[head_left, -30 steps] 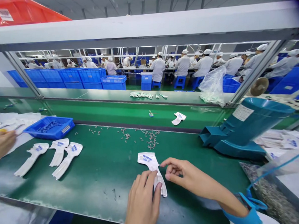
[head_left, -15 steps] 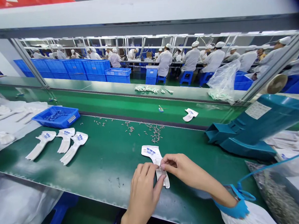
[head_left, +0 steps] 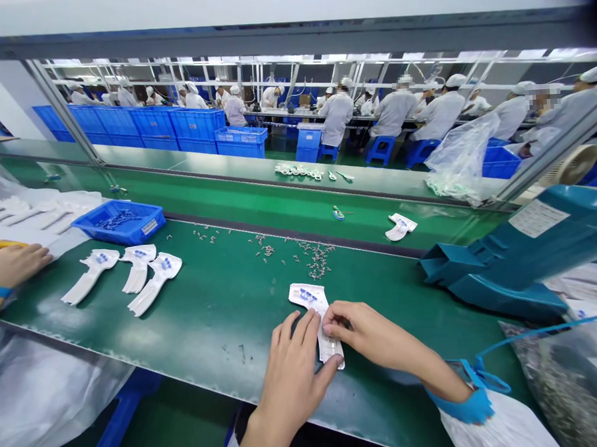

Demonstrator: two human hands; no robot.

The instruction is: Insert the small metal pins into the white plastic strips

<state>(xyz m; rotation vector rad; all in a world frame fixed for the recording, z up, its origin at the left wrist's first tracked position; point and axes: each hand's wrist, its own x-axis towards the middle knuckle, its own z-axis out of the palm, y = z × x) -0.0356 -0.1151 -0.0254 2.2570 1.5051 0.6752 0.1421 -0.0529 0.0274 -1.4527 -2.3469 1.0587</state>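
A white plastic piece with blue print [head_left: 311, 298] lies on the green bench mat [head_left: 217, 301] near the front edge. My left hand [head_left: 293, 367] rests flat beside and partly on its narrow lower end, fingers spread. My right hand [head_left: 356, 324] comes in from the right, and its fingertips are pinched against the middle of the piece. Whether something small is between those fingertips is hidden. Small metal parts [head_left: 313, 256] are scattered on the mat just beyond the piece.
Three matching white pieces [head_left: 131, 275] lie at the left by a blue tray [head_left: 119, 221]. Another person's hand [head_left: 10, 265] reaches in at the far left. A teal machine [head_left: 520, 252] stands at the right, a bag of small parts [head_left: 562, 383] below it. Workers sit behind.
My right hand's fingertips have come down from just above the white piece onto it. My left hand has opened flat beside it. The other person's hand has come back in at left.
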